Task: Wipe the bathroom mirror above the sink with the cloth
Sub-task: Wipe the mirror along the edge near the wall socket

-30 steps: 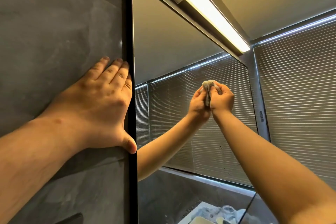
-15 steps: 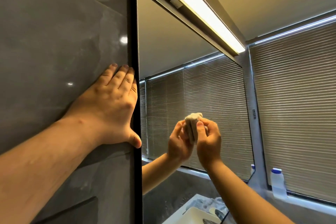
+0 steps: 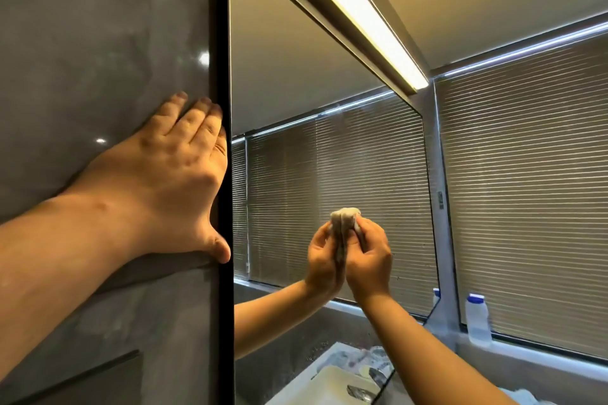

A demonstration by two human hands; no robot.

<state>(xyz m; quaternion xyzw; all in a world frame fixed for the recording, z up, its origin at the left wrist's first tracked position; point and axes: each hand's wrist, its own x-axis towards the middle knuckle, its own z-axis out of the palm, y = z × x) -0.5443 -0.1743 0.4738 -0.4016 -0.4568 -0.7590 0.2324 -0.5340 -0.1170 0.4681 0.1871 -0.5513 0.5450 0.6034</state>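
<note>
The black-framed mirror (image 3: 296, 82) fills the middle of the head view and reflects blinds and my arm. My right hand (image 3: 370, 260) presses a small crumpled pale cloth (image 3: 343, 217) against the glass, low and right of centre. Its reflection meets it on the left. My left hand (image 3: 171, 174) lies flat on the grey wall beside the mirror's left frame, fingers spread, thumb touching the frame edge. It holds nothing.
A lit strip lamp (image 3: 355, 13) runs along the mirror's top edge. Closed blinds (image 3: 526, 181) cover the window on the right. A white bottle with a blue cap (image 3: 477, 319) stands on the sill. The sink rim and tap (image 3: 358, 391) show at the bottom.
My right hand has carried the cloth down the glass, from upper centre to lower right. The left hand has stayed against the wall by the frame.
</note>
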